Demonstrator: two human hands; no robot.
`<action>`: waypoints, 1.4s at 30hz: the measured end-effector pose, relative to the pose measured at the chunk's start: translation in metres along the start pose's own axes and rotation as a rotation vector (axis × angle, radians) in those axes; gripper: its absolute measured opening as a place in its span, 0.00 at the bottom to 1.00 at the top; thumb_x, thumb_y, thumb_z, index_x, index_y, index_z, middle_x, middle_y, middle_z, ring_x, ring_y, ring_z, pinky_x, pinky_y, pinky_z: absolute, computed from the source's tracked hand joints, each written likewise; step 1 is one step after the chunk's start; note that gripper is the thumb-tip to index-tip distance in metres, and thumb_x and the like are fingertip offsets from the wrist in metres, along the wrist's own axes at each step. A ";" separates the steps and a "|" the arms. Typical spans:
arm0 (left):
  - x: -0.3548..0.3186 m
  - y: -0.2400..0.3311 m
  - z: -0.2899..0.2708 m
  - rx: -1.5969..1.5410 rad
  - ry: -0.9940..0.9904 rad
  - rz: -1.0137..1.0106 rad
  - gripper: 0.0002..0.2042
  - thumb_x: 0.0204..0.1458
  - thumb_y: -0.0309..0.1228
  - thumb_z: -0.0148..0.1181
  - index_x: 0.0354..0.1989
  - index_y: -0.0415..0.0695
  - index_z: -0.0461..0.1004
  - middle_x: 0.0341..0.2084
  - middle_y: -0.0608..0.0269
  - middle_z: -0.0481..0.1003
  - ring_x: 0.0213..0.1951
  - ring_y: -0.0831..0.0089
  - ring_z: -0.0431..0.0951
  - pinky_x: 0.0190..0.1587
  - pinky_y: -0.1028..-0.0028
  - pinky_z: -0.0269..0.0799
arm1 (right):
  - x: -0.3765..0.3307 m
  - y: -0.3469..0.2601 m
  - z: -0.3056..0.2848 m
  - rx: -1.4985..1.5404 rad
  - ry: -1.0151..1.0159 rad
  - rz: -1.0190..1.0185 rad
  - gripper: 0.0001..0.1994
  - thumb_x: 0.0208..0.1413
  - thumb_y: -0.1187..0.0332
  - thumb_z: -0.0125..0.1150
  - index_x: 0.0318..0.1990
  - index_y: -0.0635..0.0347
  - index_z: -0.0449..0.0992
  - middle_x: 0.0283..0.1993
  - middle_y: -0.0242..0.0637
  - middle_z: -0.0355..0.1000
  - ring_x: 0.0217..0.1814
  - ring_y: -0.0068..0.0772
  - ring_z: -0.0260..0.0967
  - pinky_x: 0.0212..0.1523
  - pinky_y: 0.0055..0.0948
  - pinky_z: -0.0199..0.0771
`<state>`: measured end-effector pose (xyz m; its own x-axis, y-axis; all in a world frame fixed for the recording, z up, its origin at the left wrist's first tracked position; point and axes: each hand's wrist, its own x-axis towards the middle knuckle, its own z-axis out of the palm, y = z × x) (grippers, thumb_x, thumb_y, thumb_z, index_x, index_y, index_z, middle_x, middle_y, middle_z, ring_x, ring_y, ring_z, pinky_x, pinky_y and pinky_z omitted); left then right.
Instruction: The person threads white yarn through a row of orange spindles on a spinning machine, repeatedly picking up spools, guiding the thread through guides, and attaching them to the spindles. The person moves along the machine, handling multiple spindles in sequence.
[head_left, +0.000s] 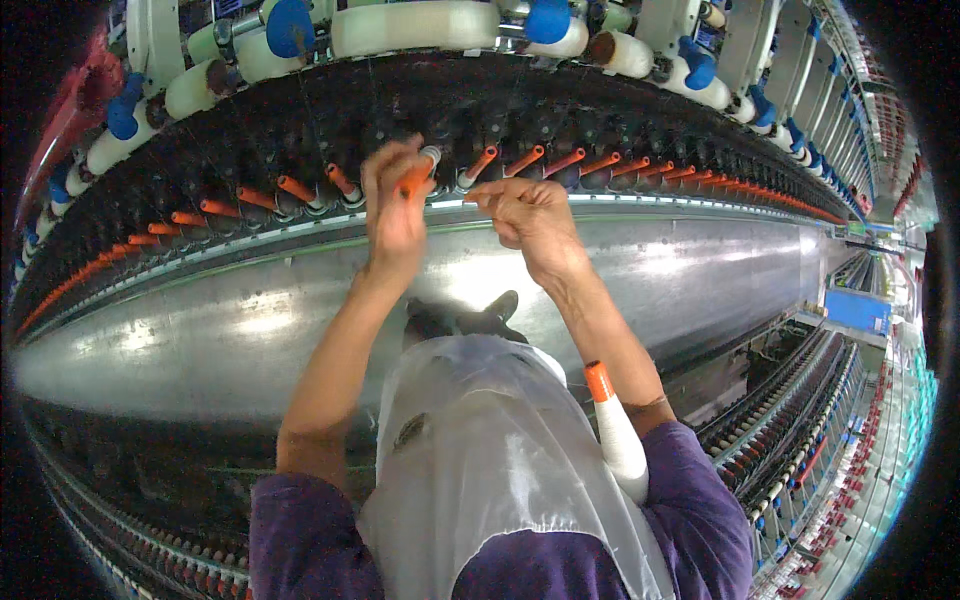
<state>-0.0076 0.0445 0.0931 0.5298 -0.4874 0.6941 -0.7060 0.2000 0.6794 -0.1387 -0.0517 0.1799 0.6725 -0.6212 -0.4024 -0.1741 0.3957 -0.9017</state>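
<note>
My left hand (393, 215) is raised at the row of spindles, its fingers closed round an orange bobbin tube (414, 180). The tube tilts, and its pale end points up and away; motion blurs the fingertips slightly. Just right of it, my right hand (538, 222) has thumb and forefinger pinched together, pointing left. Whatever lies in that pinch is too small to make out. Close by its fingertips, another orange bobbin tube (480, 165) stands on its spindle. A bobbin wound with white yarn (622, 450), orange at its tip, sits between my apron and right upper arm.
Orange tubes (600, 163) line the spinning frame on both sides. Above them run white rollers (415, 28) with blue knobs (290, 28). A metal rail (640, 203) passes beneath the spindles. Behind me stands another machine row (780, 410), with a blue bin (858, 311) farther right.
</note>
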 end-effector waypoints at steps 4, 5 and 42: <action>0.025 -0.016 0.019 0.033 -0.211 -0.615 0.09 0.56 0.26 0.50 0.42 0.37 0.70 0.38 0.50 0.74 0.43 0.57 0.73 0.47 0.64 0.67 | -0.017 -0.028 -0.008 -0.025 0.015 -0.139 0.08 0.52 0.77 0.56 0.38 0.72 0.77 0.15 0.21 0.57 0.14 0.10 0.43 0.16 0.17 0.41; 0.025 -0.018 0.020 0.025 -0.308 -0.870 0.10 0.58 0.28 0.48 0.43 0.36 0.71 0.39 0.50 0.74 0.43 0.58 0.74 0.48 0.65 0.67 | -0.019 -0.032 -0.011 -0.015 0.029 -0.138 0.08 0.52 0.78 0.56 0.38 0.72 0.77 0.16 0.21 0.59 0.14 0.11 0.45 0.16 0.17 0.42; -0.052 -0.079 0.089 -0.001 -0.015 -0.518 0.11 0.57 0.31 0.51 0.42 0.35 0.69 0.33 0.42 0.75 0.37 0.45 0.74 0.41 0.58 0.67 | -0.029 -0.131 0.048 -0.054 -0.083 -0.531 0.06 0.52 0.74 0.61 0.33 0.69 0.80 0.18 0.27 0.68 0.17 0.13 0.57 0.17 0.16 0.53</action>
<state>-0.0212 -0.0215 -0.0184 0.8033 -0.5346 0.2627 -0.3519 -0.0700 0.9334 -0.1007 -0.0532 0.3171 0.7319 -0.6702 0.1233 0.1704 0.0048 -0.9854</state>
